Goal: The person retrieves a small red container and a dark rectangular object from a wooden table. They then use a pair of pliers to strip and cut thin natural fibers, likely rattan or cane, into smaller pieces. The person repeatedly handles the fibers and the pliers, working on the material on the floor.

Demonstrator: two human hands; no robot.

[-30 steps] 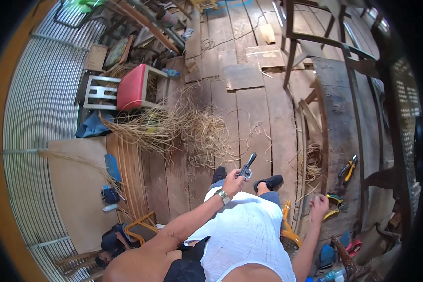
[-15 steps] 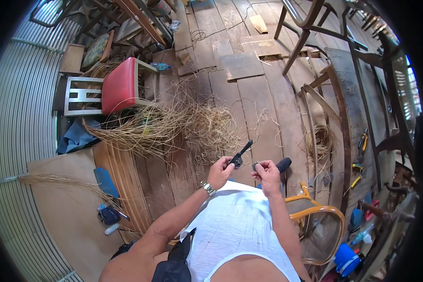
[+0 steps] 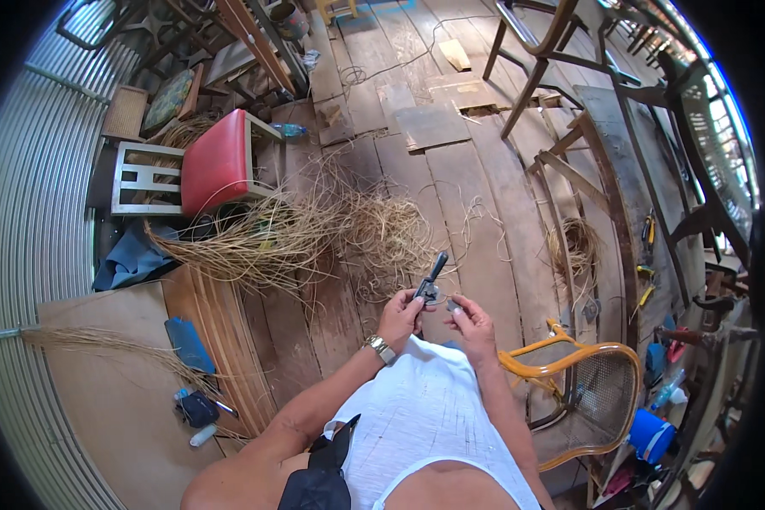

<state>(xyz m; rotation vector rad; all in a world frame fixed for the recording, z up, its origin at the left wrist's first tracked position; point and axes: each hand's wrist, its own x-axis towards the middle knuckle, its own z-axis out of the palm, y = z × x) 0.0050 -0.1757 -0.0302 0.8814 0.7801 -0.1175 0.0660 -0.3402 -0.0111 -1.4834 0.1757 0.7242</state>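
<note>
My left hand is closed around one end of a black-handled spokeshave. Its free handle points up and away, and the metal middle shows beside my thumb. Close to its right, my right hand pinches a small flat dark metal piece between thumb and fingers. A narrow gap seems to lie between this piece and the spokeshave's body. Both hands are held above the white cloth of my shirt. A pile of rattan strips lies on the floor beyond them.
A red-seated chair lies on its side at left, near long rattan strips. A cane chair stands close by my right arm. Beyond it are a rattan coil, pliers and a blue bucket. Gaps break the plank floor farther off.
The spokeshave has turned so its metal middle shows more. My right hand has moved slightly left and down, with the small piece nearer the tool. The view has shifted a little.
</note>
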